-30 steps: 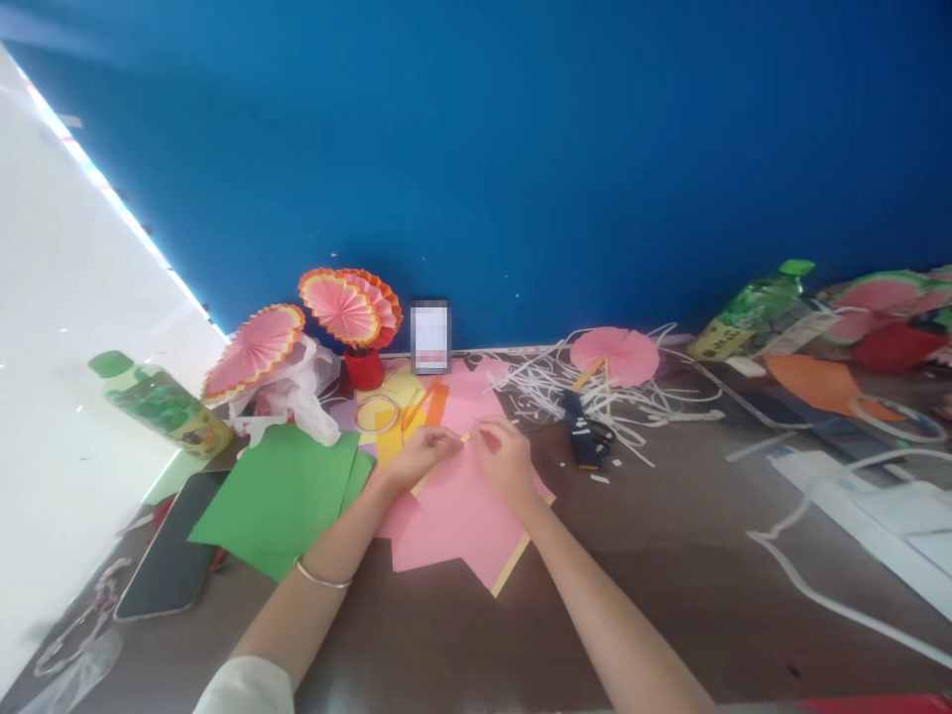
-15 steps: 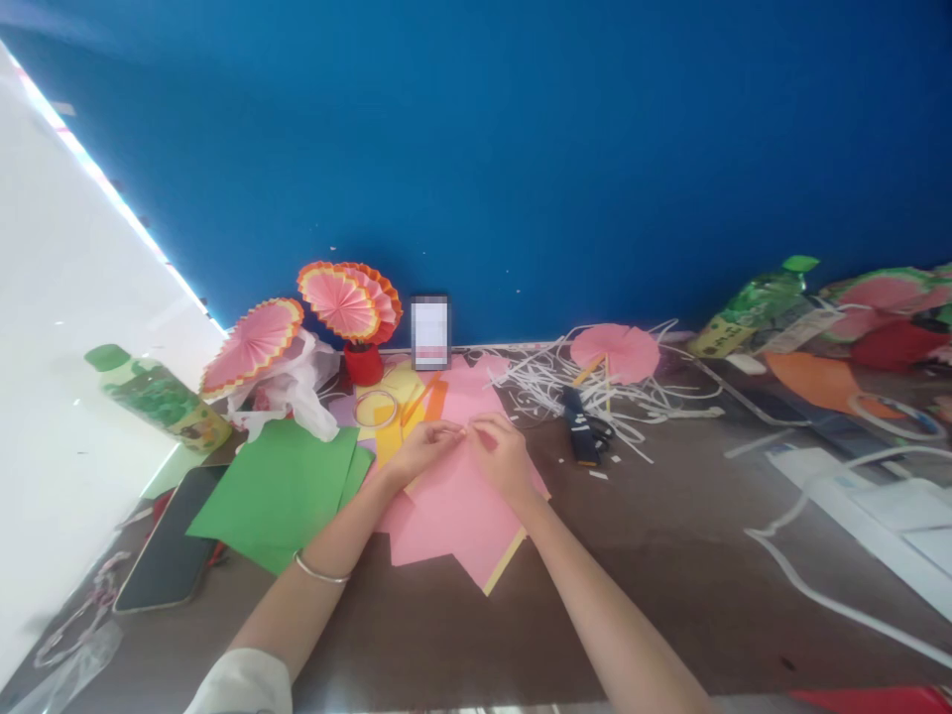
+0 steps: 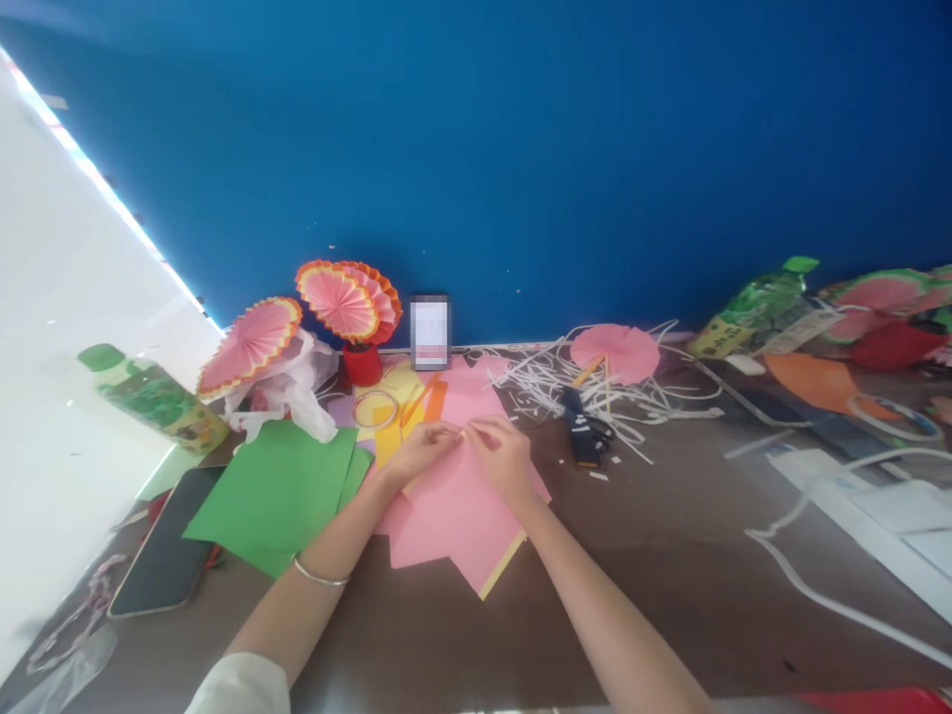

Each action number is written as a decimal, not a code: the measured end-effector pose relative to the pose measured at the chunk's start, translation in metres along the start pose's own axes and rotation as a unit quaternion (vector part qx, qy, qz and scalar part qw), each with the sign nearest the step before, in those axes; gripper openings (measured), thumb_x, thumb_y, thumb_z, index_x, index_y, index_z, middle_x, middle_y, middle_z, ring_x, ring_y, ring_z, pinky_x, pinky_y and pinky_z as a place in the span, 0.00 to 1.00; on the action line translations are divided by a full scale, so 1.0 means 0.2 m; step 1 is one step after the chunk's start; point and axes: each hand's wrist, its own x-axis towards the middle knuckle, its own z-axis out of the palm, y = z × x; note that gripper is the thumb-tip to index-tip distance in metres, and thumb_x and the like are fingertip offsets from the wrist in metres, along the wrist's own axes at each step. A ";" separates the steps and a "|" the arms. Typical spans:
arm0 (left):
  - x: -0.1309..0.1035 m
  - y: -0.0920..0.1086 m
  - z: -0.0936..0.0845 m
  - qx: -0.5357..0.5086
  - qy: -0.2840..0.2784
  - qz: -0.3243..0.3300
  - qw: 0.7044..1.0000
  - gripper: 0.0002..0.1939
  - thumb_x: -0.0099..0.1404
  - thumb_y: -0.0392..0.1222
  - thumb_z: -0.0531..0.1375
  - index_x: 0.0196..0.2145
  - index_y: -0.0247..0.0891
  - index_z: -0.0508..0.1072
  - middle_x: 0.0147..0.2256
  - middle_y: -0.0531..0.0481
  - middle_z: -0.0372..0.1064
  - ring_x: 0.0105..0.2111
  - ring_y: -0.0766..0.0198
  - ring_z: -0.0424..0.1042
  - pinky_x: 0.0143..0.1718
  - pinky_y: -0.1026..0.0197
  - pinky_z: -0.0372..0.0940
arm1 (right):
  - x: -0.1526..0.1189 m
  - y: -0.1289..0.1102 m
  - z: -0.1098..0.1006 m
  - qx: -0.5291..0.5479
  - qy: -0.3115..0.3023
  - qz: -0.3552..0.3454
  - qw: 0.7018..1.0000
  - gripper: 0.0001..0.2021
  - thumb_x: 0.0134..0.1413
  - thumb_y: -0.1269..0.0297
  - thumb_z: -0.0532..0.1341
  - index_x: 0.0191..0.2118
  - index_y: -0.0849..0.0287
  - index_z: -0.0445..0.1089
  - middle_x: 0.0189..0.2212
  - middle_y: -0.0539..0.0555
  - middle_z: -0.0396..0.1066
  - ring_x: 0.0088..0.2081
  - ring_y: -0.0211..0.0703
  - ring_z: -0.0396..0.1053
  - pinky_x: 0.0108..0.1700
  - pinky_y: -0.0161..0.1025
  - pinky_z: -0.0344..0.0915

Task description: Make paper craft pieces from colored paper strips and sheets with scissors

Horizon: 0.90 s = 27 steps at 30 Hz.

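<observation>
My left hand [image 3: 423,452] and my right hand [image 3: 501,456] meet over a pile of pink paper [image 3: 453,521] on the dark table. Thumbs and fingertips of both are pinched together, close to each other. A tiny pale bit shows between the fingertips, too small to name. Yellow paper [image 3: 506,563] peeks out under the pink sheets at the front corner. Behind my left hand lie orange strips [image 3: 434,399] and a roll of clear tape [image 3: 375,409]. Green sheets [image 3: 279,486] lie left of the pile, partly behind my left forearm.
Pleated pink paper fans [image 3: 338,297] stand by a red pot [image 3: 362,365]. A phone [image 3: 429,332] leans on the blue wall. White paper strips [image 3: 539,382], a pink paper disc [image 3: 617,352] and a dark cutter-like tool [image 3: 580,426] lie right. Bottles [image 3: 149,397] stand at the sides.
Both hands stay pinched at nearly the same spot. The view has shifted very slightly; nothing else has visibly moved.
</observation>
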 end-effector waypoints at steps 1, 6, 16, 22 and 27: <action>0.00 0.00 0.00 0.005 0.002 0.000 1.000 0.15 0.56 0.49 0.58 0.35 0.36 0.74 0.36 0.47 0.72 0.34 0.63 0.69 0.37 0.63 0.62 | 0.00 0.00 0.00 0.004 0.001 0.010 1.000 0.06 0.49 0.66 0.57 0.29 0.57 0.72 0.30 0.54 0.73 0.33 0.43 0.70 0.38 0.40 0.68; 0.00 0.00 -0.01 0.032 0.013 0.008 0.999 0.15 0.56 0.49 0.57 0.35 0.35 0.74 0.35 0.47 0.73 0.35 0.62 0.69 0.37 0.62 0.62 | 0.01 -0.01 -0.02 0.003 -0.026 0.069 0.997 0.17 0.48 0.60 0.59 0.45 0.59 0.67 0.33 0.55 0.73 0.34 0.44 0.70 0.39 0.41 0.67; -0.01 0.01 -0.01 0.035 -0.003 0.005 0.999 0.14 0.55 0.49 0.58 0.33 0.35 0.74 0.34 0.46 0.72 0.35 0.62 0.69 0.38 0.61 0.62 | 0.04 -0.01 -0.04 0.061 -0.073 0.119 0.988 0.12 0.46 0.63 0.59 0.39 0.59 0.70 0.27 0.53 0.75 0.31 0.42 0.71 0.36 0.39 0.64; -0.02 0.02 0.01 0.034 -0.003 -0.010 0.999 0.16 0.56 0.51 0.57 0.29 0.33 0.72 0.23 0.52 0.67 0.23 0.69 0.63 0.26 0.66 0.58 | 0.04 -0.01 -0.04 0.081 -0.100 0.093 0.987 0.09 0.47 0.66 0.57 0.34 0.58 0.72 0.34 0.55 0.74 0.35 0.43 0.72 0.37 0.38 0.67; -0.02 0.03 0.03 0.071 -0.003 0.001 0.997 0.18 0.57 0.53 0.55 0.27 0.33 0.72 0.22 0.52 0.67 0.22 0.68 0.63 0.25 0.65 0.56 | 0.06 0.04 -0.06 0.113 -0.132 0.101 0.980 0.09 0.47 0.64 0.58 0.35 0.60 0.72 0.32 0.55 0.74 0.32 0.42 0.72 0.36 0.38 0.68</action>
